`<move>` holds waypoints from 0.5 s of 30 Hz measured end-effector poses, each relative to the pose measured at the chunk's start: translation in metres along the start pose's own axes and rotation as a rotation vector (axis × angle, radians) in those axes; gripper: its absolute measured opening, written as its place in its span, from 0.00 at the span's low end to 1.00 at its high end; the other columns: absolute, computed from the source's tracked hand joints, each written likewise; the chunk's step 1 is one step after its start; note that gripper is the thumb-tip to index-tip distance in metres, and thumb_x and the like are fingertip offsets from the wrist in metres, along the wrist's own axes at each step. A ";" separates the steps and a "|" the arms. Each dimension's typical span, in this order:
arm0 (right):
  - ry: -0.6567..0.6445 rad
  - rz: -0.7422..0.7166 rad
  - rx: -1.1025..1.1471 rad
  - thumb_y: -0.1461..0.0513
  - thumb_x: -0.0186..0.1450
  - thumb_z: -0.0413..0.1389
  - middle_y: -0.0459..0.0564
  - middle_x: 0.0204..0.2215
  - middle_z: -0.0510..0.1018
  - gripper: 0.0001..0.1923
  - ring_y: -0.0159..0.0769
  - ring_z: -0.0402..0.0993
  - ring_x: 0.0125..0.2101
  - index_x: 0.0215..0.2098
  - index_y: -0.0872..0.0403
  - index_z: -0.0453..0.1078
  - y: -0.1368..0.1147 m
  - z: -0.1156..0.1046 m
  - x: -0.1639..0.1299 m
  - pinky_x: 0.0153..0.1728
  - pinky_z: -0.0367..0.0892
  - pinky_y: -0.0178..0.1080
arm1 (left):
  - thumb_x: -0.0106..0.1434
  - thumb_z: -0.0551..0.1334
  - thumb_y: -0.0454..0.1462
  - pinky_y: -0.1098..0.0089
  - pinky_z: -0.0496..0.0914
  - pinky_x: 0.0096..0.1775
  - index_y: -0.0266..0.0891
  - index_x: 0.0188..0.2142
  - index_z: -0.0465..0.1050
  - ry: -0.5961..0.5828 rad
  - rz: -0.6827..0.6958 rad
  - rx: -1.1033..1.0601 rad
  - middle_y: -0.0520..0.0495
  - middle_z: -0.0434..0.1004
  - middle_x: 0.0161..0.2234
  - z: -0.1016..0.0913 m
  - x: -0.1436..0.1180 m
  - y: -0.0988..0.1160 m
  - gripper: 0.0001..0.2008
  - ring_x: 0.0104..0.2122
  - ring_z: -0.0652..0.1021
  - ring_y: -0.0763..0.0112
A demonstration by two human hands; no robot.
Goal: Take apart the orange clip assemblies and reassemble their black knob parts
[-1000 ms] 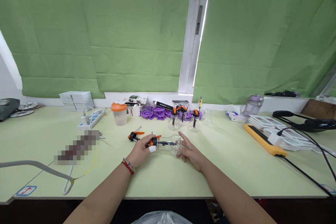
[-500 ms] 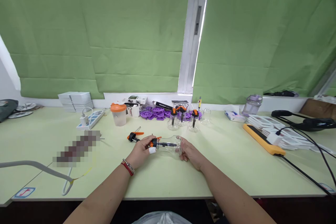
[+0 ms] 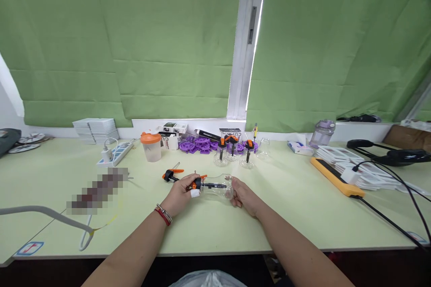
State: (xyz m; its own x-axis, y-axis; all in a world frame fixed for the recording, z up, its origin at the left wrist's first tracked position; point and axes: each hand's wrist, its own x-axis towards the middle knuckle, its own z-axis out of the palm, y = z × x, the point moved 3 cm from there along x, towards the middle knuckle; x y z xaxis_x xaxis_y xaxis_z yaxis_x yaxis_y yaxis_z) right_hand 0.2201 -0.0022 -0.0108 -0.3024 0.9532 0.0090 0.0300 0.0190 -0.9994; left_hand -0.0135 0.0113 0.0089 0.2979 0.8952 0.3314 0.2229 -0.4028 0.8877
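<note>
A clear glass bottle lies on its side on the pale green table, with an orange and black pump top at its left end. My left hand grips the pump top; one finger is wrapped in white tape. My right hand holds the bottle's base end. A loose orange and black pump top lies just left of my left hand.
Behind stand three clear bottles with orange tops, purple plastic parts, an orange-lidded cup and a power strip. At right lie a yellow bar, stacked cards, black cables and a purple jug.
My right hand went from open fingers beside the bottle to closed around its base end. The left hand and bottle barely moved.
</note>
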 end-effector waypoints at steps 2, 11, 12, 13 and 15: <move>-0.001 0.001 0.008 0.41 0.61 0.40 0.45 0.24 0.70 0.31 0.26 0.62 0.16 0.52 0.52 0.57 0.001 0.000 0.000 0.14 0.49 0.29 | 0.49 0.66 0.37 0.55 0.54 0.58 0.40 0.47 0.71 -0.005 0.011 0.009 0.42 0.68 0.52 0.000 0.000 0.001 0.24 0.55 0.65 0.56; -0.040 -0.055 0.019 0.48 0.59 0.52 0.56 0.59 0.52 0.40 0.33 0.72 0.34 0.63 0.40 0.37 -0.012 0.001 -0.009 0.22 0.61 0.31 | 0.52 0.64 0.36 0.60 0.61 0.53 0.40 0.49 0.69 -0.017 0.066 0.043 0.42 0.70 0.50 0.000 0.001 0.002 0.23 0.48 0.70 0.59; -0.046 -0.057 0.003 0.50 0.58 0.55 0.56 0.60 0.49 0.42 0.33 0.71 0.35 0.63 0.39 0.36 -0.013 0.002 -0.011 0.23 0.62 0.32 | 0.52 0.64 0.36 0.60 0.61 0.53 0.40 0.49 0.69 -0.010 0.062 0.040 0.43 0.70 0.49 -0.001 0.001 0.002 0.23 0.48 0.70 0.59; -0.053 -0.061 -0.014 0.53 0.57 0.56 0.55 0.60 0.48 0.42 0.33 0.71 0.35 0.63 0.38 0.37 -0.015 0.002 -0.012 0.24 0.62 0.32 | 0.52 0.64 0.36 0.60 0.61 0.52 0.40 0.49 0.69 -0.006 0.061 0.034 0.43 0.70 0.49 -0.001 0.001 0.003 0.23 0.48 0.70 0.59; -0.057 -0.065 -0.033 0.55 0.57 0.57 0.55 0.59 0.50 0.42 0.31 0.71 0.34 0.62 0.38 0.39 -0.015 0.002 -0.012 0.25 0.63 0.32 | 0.52 0.65 0.37 0.60 0.62 0.52 0.41 0.49 0.70 -0.006 0.065 0.022 0.43 0.70 0.49 -0.001 0.001 0.003 0.23 0.48 0.70 0.59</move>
State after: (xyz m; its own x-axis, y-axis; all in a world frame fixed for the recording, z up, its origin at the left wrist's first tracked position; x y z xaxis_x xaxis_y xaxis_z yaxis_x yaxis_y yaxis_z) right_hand 0.2216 -0.0146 0.0043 -0.3585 0.9308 0.0708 0.0401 0.0911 -0.9950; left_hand -0.0137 0.0110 0.0124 0.3179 0.8658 0.3864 0.2233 -0.4644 0.8570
